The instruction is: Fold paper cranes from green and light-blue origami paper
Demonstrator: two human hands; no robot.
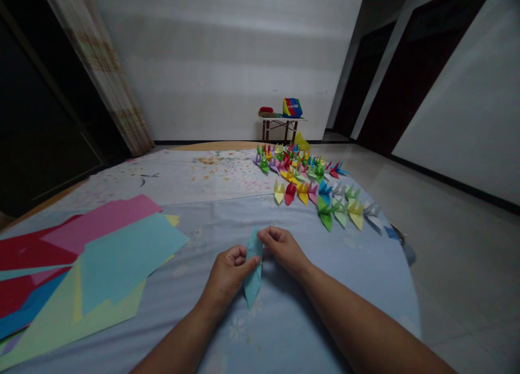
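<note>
A light blue piece of folded paper (253, 281), long and narrow with a pointed lower end, is held up over the cloth-covered table. My left hand (231, 271) grips its left side, with the thumb lying across the front. At the upper right edge of the paper, my right hand (284, 248) pinches it between thumb and fingers. Folded paper cranes (325, 214) in many colours stand in rows beyond my right hand. To the left lie loose sheets of coloured paper, a light blue sheet (130, 255) and a pink sheet (109, 222) among them.
A pale blue cloth (211, 336) with a floral part (170, 174) behind it covers the round table. Against the far wall, a small stand (280, 119) bears a colourful box (292, 107) and a red item (266, 109). A curtain (103, 65) hangs at the left.
</note>
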